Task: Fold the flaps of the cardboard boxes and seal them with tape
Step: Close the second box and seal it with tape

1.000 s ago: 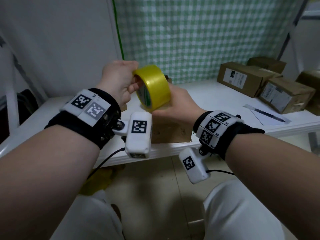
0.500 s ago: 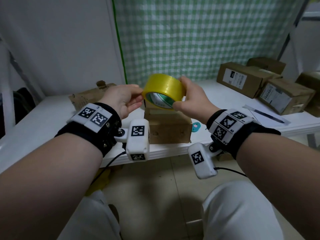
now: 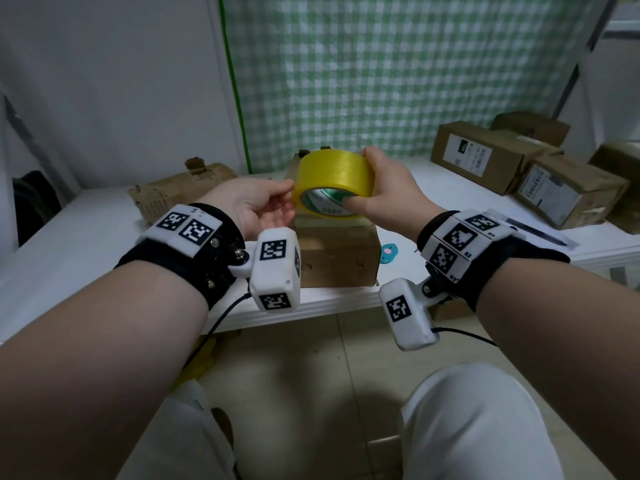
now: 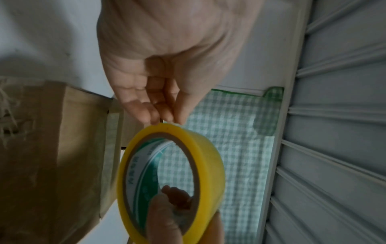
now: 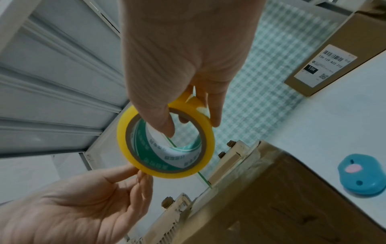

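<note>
I have the yellow tape roll (image 3: 334, 178) up at centre frame, directly above the small cardboard box (image 3: 337, 252) on the white worktop (image 3: 72, 237). My right hand (image 3: 384, 195) grips it, thumb hooked inside the green-printed core and fingers curled over the glossy outer band. My left hand (image 3: 252, 209) is nearly flat, palm up, its fingertips (image 5: 142, 177) just touching the roll's left rim, probably feeling for the loose end. The roll's open face tilts toward me, its axis running front to back. The box is matte brown, blocky, with pale tape already across its top. Labelled cartons (image 3: 485, 155) sit at the right.
</note>
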Tool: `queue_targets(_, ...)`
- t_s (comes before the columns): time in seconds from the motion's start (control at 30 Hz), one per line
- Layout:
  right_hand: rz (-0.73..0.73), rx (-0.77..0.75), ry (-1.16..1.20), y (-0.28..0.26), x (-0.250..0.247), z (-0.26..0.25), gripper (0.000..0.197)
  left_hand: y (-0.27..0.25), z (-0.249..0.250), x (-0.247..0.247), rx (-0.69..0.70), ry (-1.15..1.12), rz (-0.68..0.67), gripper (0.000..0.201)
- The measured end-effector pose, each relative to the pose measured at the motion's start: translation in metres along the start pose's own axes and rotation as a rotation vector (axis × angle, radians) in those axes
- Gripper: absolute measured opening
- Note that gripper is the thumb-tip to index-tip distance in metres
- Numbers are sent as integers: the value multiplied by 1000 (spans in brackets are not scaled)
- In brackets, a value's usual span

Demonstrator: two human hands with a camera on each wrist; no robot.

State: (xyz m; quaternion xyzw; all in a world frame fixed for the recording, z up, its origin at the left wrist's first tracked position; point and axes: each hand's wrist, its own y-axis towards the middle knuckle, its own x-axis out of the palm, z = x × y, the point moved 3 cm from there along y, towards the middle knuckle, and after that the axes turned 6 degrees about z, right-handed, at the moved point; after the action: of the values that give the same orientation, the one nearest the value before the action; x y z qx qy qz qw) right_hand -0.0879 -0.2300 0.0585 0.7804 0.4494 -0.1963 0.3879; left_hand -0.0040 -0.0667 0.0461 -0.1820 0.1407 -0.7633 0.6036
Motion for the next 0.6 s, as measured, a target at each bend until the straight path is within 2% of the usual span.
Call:
queue_targets(0.13, 10, -20, -31, 1, -1, -4, 45, 2, -1, 3, 92, 151, 46, 21)
queue_targets(0.3, -22, -39, -107, 7, -4, -11, 40, 5, 1, -2, 165, 137, 103, 24)
queue_targets(0.5, -110, -58, -174, 20, -7, -24, 55, 7, -4, -11, 152, 115, 140, 22)
queue_targets(0.6, -193, -93, -324, 25, -6, -25, 57, 11, -6, -21, 163, 109, 189, 21)
